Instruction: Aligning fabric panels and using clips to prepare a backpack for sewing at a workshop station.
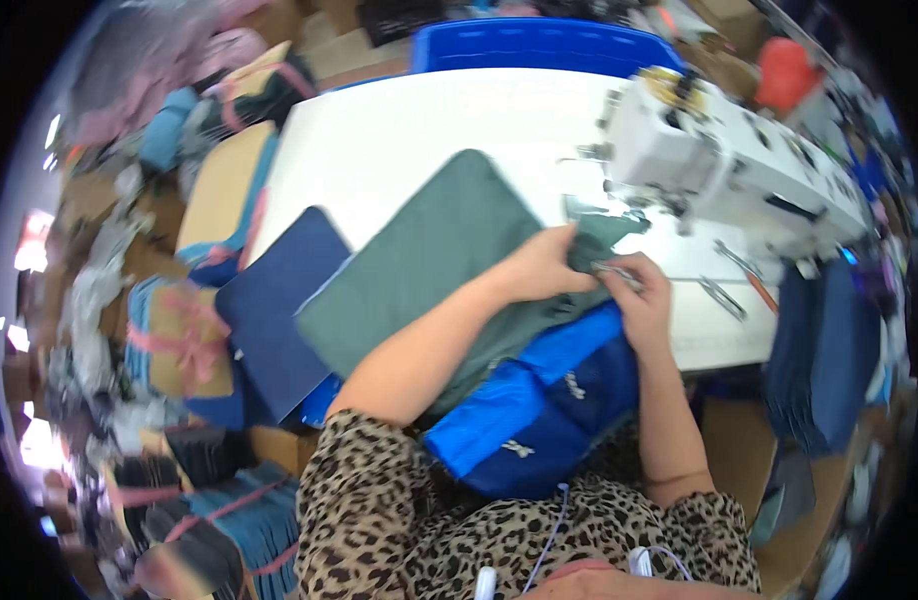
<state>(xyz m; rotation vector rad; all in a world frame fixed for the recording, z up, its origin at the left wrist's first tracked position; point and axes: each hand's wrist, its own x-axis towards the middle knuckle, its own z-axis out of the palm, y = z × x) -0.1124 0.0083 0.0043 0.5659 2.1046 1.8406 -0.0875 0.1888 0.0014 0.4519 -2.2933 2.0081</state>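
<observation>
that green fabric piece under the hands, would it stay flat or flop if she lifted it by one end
The green fabric would probably flop: it bunches where the left hand and right hand pinch it. It likely feels light, and may slide easily on the smooth white table.

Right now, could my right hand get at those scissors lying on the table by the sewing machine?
Probably yes: the scissors lie just beyond the right hand on bare table, though it's pinching green fabric.
</observation>
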